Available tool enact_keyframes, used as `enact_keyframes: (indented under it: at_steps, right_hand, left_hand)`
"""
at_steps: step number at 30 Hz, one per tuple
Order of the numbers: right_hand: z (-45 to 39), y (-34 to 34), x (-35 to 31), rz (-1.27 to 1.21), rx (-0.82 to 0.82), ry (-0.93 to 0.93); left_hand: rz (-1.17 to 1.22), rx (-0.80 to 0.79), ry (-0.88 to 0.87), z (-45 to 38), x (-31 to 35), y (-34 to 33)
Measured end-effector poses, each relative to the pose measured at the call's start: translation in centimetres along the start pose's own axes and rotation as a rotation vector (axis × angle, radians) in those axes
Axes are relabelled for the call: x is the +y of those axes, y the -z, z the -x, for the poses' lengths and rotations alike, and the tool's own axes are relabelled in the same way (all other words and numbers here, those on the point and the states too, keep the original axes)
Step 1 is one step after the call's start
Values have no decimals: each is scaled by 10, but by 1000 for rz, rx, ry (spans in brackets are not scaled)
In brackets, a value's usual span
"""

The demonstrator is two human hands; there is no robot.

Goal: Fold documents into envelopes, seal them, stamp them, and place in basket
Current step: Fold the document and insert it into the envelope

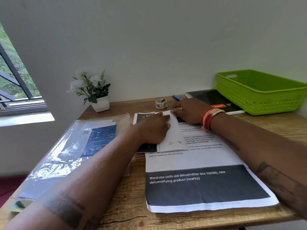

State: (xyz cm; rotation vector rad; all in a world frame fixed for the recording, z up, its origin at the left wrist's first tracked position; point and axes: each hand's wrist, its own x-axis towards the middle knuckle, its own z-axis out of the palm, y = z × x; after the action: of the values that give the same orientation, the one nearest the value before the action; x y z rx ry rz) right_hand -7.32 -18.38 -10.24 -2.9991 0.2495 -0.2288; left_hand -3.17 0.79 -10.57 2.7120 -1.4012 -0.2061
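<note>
Hands flat, fingers straight: left hand [153, 130] pins folded document [172, 131], right hand [189, 112] presses its top edge; judgement: run fingers firmly along crease, edges aligned.

both hands flat on folded paper [172, 130] atop printed sheet [199, 180], left hand [154, 128], right hand [189, 112], green basket [259, 95] far right of bench [129, 196]
</note>
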Motion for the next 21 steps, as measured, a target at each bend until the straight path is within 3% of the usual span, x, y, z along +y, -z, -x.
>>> enact_keyframes:
  at_steps: [10, 16, 18, 21]
  right_hand:
    - [-4, -4, -3, -152, 230, -86]
    - [2, 9, 5, -382, 344, -158]
    - [6, 13, 8, -490, 328, -207]
    - [14, 24, 10, -556, 161, -252]
  left_hand:
    - [56, 72, -60, 3, 8, 0]
    - [65, 117, -101, 3, 2, 6]
    - [65, 108, -100, 3, 1, 4]
    - [72, 102, -79, 0, -1, 2]
